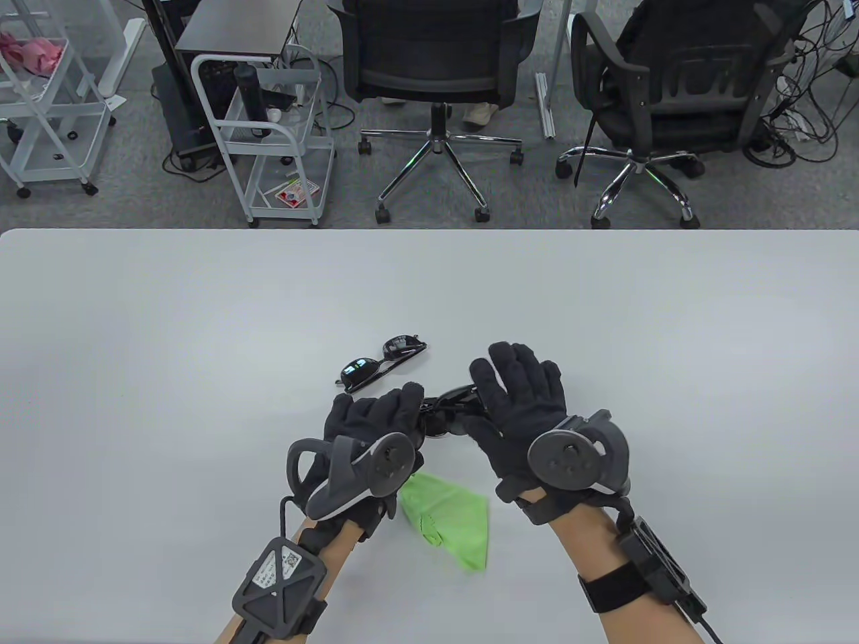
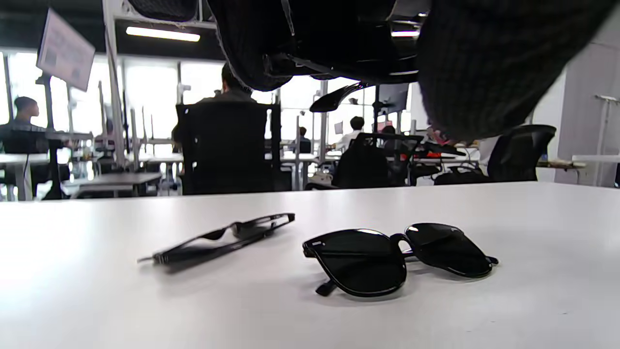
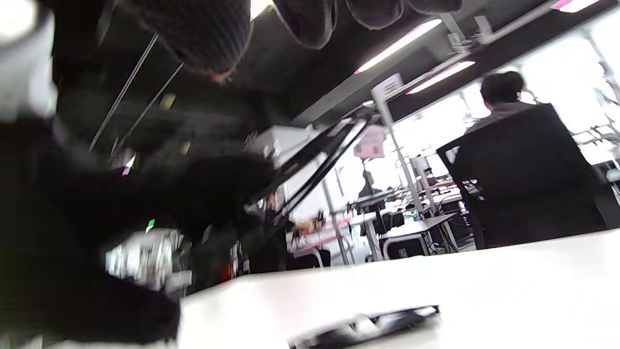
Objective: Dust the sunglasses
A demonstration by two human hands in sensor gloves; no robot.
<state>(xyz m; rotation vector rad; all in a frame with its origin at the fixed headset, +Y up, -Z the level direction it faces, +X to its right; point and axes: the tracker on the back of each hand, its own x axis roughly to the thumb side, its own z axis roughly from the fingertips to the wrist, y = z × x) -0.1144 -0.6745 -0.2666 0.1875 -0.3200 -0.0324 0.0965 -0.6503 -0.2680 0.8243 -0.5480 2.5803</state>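
Hands (image 1: 429,422) above white table (image 1: 134,349), office chairs (image 1: 436,60) beyond

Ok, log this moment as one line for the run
step: dusting not begun | left hand + right hand: hold sunglasses | folded pair: on table | green cloth: untouched

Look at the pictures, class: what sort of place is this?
Most likely an open-plan office or lab: swivel office chairs stand behind the white table, with people seated at desks and strip ceiling lights beyond.
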